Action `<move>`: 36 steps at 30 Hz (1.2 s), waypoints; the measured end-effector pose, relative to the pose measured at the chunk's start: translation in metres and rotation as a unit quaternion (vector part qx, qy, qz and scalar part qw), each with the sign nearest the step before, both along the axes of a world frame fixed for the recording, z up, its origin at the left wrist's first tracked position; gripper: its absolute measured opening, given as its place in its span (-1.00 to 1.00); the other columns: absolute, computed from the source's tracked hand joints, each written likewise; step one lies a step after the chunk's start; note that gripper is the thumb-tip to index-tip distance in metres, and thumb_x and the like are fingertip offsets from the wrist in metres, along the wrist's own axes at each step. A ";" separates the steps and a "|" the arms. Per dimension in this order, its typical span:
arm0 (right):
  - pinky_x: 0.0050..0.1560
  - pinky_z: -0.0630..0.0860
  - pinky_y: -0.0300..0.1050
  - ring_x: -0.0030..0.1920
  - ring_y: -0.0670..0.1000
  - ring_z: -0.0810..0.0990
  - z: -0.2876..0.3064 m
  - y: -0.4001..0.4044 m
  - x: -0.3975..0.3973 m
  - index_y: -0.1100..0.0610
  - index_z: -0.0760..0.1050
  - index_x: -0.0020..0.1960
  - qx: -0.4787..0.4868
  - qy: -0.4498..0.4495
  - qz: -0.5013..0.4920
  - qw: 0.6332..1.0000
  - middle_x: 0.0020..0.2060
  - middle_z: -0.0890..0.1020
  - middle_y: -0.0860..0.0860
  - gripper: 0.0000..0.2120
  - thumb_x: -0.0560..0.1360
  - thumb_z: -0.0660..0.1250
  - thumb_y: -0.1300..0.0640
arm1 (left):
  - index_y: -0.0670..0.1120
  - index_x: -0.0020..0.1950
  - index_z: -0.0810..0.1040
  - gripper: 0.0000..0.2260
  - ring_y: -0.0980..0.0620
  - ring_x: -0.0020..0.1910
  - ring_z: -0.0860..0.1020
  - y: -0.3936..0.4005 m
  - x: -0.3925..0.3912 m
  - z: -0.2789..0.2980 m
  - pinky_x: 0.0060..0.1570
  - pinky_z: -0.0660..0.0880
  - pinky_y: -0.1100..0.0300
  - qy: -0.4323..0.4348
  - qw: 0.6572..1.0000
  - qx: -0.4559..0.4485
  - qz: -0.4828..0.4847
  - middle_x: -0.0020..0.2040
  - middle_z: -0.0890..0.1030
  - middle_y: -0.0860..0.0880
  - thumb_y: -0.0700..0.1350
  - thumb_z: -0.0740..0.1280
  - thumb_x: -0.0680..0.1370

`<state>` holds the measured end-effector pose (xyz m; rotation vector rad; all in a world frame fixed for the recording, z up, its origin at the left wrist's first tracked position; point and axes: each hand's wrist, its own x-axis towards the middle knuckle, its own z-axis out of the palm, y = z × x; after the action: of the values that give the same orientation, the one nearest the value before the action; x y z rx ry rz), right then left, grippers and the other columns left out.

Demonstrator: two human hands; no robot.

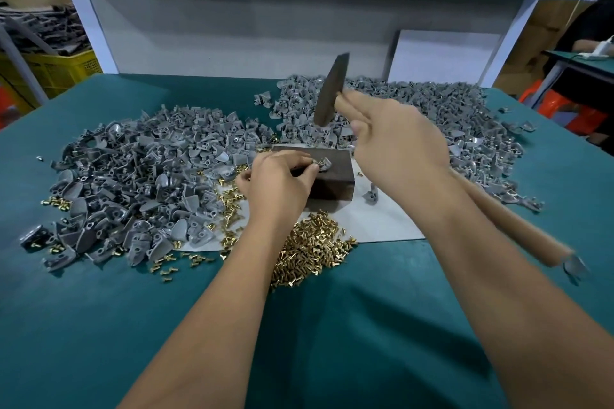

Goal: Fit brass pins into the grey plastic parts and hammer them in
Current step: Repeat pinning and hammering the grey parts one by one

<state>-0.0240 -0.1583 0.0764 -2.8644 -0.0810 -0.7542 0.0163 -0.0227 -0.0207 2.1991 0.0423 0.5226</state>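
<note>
- A yellow slatted plastic crate (63, 71) stands far to the left of the left hand, beyond the tabletop edge, piled with dark grey scrap-like pieces (50, 31); what exactly they are I cannot tell.
- The left hand (282, 181) pinches a small grey moulded plastic part (324, 164) with thumb and forefinger, holding it on top of a dark rectangular metal block (332, 183).
- A glint of brass shows at that part just beside the fingertips; whether the pin is fully seated I cannot tell.
- The right hand (402, 149) is curled round the pale wooden handle of a hammer (330, 90), whose dark steel head is raised above and behind the block, blurred.
- Left of the left hand lies a wide heap of grey fin-shaped plastic parts (139, 183) on the green tabletop (332, 325).
- Beyond the right hand spreads a second heap of grey plastic parts (448, 109).
- Short brass pins (309, 247) are heaped just under the left wrist, with more scattered along the near edge of the left heap.
- A white sheet (382, 219) lies under the block, and one lone grey part (372, 194) rests on it below the right hand.
</note>
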 end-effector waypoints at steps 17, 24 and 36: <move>-0.48 0.13 -0.20 -0.37 0.14 0.49 -0.014 0.005 -0.006 -0.25 0.33 0.35 -0.084 -0.047 -0.001 0.995 -0.18 0.61 0.02 -0.50 0.51 0.27 0.17 | 0.15 0.02 0.69 -0.88 0.09 0.22 0.46 -0.001 0.000 0.000 0.30 0.13 -0.10 -0.014 1.000 0.010 0.017 0.04 0.65 0.20 0.09 0.41 0.52; -0.44 0.18 -0.14 -0.24 0.13 0.52 -0.032 -0.001 -0.013 -0.21 0.21 0.46 -0.196 -0.003 0.021 0.980 -0.17 0.48 0.00 -0.40 0.52 0.20 0.23 | 0.17 0.04 0.68 -0.87 0.13 0.28 0.35 -0.002 0.000 -0.002 0.21 0.07 0.02 -0.033 0.997 0.061 0.032 0.10 0.64 0.21 0.07 0.38 0.54; -0.48 0.09 -0.16 -0.37 0.06 0.31 -0.037 0.010 -0.020 -0.24 0.19 0.48 -0.131 -0.011 0.009 0.991 -0.15 0.52 -0.02 -0.40 0.54 0.24 0.17 | 0.12 -0.02 0.71 -0.88 0.13 0.28 0.36 -0.003 -0.002 -0.002 0.14 0.00 0.13 -0.058 0.997 0.033 0.038 0.06 0.63 0.16 0.07 0.45 0.49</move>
<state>-0.0442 -0.1486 0.0393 -3.0967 -0.2258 -0.8283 0.0142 -0.0260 -0.0231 2.2342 0.0488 0.7021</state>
